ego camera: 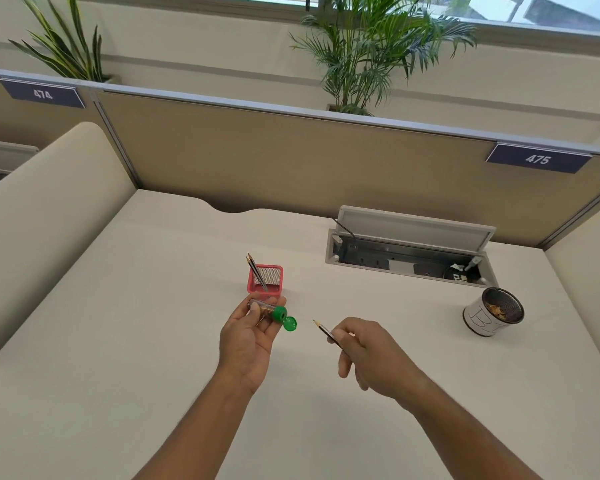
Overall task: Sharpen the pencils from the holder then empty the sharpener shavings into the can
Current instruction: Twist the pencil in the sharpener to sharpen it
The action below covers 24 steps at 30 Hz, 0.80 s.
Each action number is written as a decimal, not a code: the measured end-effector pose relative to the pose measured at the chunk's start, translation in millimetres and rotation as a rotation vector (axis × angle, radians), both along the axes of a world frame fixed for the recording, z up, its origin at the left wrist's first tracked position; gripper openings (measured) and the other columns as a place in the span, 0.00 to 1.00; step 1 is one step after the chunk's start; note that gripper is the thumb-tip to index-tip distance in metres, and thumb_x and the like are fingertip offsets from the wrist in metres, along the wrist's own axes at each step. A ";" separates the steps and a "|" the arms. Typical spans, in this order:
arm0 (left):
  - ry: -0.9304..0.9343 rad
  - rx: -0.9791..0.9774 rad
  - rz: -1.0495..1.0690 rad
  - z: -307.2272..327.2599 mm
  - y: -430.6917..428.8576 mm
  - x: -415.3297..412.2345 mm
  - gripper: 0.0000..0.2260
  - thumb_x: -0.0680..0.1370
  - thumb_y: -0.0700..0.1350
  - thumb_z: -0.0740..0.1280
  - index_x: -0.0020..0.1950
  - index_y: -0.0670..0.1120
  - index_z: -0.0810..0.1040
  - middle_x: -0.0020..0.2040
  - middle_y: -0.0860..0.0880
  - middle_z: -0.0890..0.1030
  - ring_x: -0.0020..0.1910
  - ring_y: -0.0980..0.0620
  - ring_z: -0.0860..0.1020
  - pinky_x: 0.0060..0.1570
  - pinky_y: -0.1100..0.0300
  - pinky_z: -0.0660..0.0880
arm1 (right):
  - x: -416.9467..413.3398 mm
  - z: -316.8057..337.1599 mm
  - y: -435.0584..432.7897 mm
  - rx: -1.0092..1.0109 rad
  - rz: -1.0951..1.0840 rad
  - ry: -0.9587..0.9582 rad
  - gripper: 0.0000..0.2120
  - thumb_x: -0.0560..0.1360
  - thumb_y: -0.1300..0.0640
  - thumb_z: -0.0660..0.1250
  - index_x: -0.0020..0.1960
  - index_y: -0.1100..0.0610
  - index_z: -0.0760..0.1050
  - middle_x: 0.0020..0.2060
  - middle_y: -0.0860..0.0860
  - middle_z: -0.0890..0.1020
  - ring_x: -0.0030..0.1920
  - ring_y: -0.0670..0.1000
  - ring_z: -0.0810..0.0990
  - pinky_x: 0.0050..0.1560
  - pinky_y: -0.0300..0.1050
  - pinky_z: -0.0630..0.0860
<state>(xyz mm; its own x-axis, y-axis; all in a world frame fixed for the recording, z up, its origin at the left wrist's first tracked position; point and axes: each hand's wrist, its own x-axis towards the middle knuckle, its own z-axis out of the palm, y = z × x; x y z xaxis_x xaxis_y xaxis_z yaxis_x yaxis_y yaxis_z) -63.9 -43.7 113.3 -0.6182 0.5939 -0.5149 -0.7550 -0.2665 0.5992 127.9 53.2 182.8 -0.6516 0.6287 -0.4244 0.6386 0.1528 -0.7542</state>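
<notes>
My left hand (248, 341) holds a clear tube sharpener (269, 310) with a green end, its green cap (290, 323) flipped open to the right. Brown shavings show inside the tube. My right hand (368, 351) pinches a dark pencil (326, 333), its sharpened tip pointing up-left toward the sharpener, a short gap between them. Just behind my left hand stands a red mesh holder (272, 277) with two pencils (255, 271) leaning left in it. A white can (478, 318) with a dark mesh inside and shavings in it sits at the right.
An open cable box (409, 254) with its lid raised is sunk into the white desk (118, 341) behind the can. Beige partition walls close the desk at the back and both sides. Plants stand beyond the partition.
</notes>
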 end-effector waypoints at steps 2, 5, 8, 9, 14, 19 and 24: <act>-0.011 -0.002 0.004 2.2 -2.5 -0.4 0.13 0.89 0.36 0.55 0.62 0.38 0.80 0.56 0.37 0.87 0.61 0.39 0.86 0.58 0.49 0.85 | -2.9 -3.0 1.0 -0.010 -0.012 0.031 0.12 0.86 0.53 0.56 0.51 0.54 0.77 0.34 0.52 0.86 0.25 0.51 0.74 0.32 0.42 0.71; -0.050 0.007 0.023 4.5 -5.3 -3.3 0.13 0.89 0.36 0.56 0.57 0.39 0.80 0.48 0.40 0.89 0.60 0.40 0.86 0.55 0.49 0.86 | -11.0 -8.7 4.1 -0.004 -0.054 0.084 0.10 0.85 0.55 0.59 0.53 0.52 0.80 0.36 0.52 0.86 0.28 0.49 0.77 0.35 0.44 0.74; -0.091 0.014 0.041 4.5 -6.4 -7.2 0.12 0.89 0.36 0.56 0.56 0.39 0.80 0.47 0.39 0.89 0.55 0.41 0.89 0.54 0.49 0.86 | -24.5 -10.9 8.5 0.006 -0.123 0.115 0.09 0.84 0.56 0.61 0.52 0.52 0.81 0.38 0.50 0.87 0.32 0.47 0.80 0.38 0.44 0.76; -0.100 0.015 0.049 4.2 -6.9 -8.7 0.11 0.89 0.36 0.57 0.57 0.39 0.80 0.47 0.39 0.89 0.53 0.42 0.89 0.54 0.49 0.86 | -30.2 -10.4 10.4 0.010 -0.140 0.120 0.09 0.84 0.56 0.62 0.52 0.52 0.81 0.38 0.50 0.87 0.33 0.47 0.82 0.40 0.44 0.77; -0.139 0.017 0.093 1.4 -7.8 -18.8 0.08 0.88 0.37 0.59 0.59 0.40 0.79 0.43 0.42 0.89 0.45 0.45 0.90 0.45 0.51 0.88 | -69.1 -9.2 23.1 0.133 -0.191 0.167 0.04 0.83 0.55 0.64 0.50 0.52 0.78 0.42 0.47 0.88 0.42 0.48 0.85 0.49 0.48 0.82; -0.158 0.021 0.112 -9.3 -7.8 -27.0 0.07 0.87 0.38 0.61 0.61 0.41 0.79 0.43 0.43 0.88 0.44 0.46 0.90 0.44 0.52 0.88 | -114.1 -10.1 33.1 0.295 -0.211 0.254 0.03 0.82 0.53 0.68 0.50 0.51 0.78 0.43 0.44 0.83 0.46 0.45 0.82 0.45 0.40 0.79; -0.168 -0.022 0.131 -21.1 -8.4 -33.4 0.07 0.87 0.40 0.63 0.63 0.41 0.79 0.45 0.43 0.88 0.47 0.46 0.88 0.53 0.48 0.85 | -152.3 -10.3 43.1 0.367 -0.195 0.329 0.01 0.82 0.54 0.69 0.53 0.49 0.78 0.43 0.41 0.81 0.45 0.39 0.81 0.41 0.26 0.71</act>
